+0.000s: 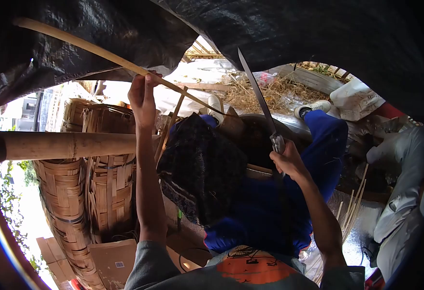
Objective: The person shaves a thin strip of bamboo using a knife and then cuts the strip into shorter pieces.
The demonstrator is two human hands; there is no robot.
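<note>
My left hand (143, 94) is raised and pinches a long bamboo strip (91, 47), which slants from the upper left down toward my knees. In my right hand (290, 162) is a long-bladed knife (258, 92), gripped by its handle, with the blade pointing up and away from me. Blade and strip are apart. A dark patterned cloth (197, 164) lies over my left thigh, and blue trousers (325, 145) cover my legs. Beyond the cloth, a thin wooden stick (173, 123) leans near the strip.
Woven bamboo baskets (64, 208) stand at the left, below a thick bamboo pole (71, 146). Black plastic sheeting (299, 34) hangs overhead. Straw and shavings (265, 94) litter the ground ahead. At right are thin bamboo strips (352, 210) and a person's grey trouser leg (400, 188).
</note>
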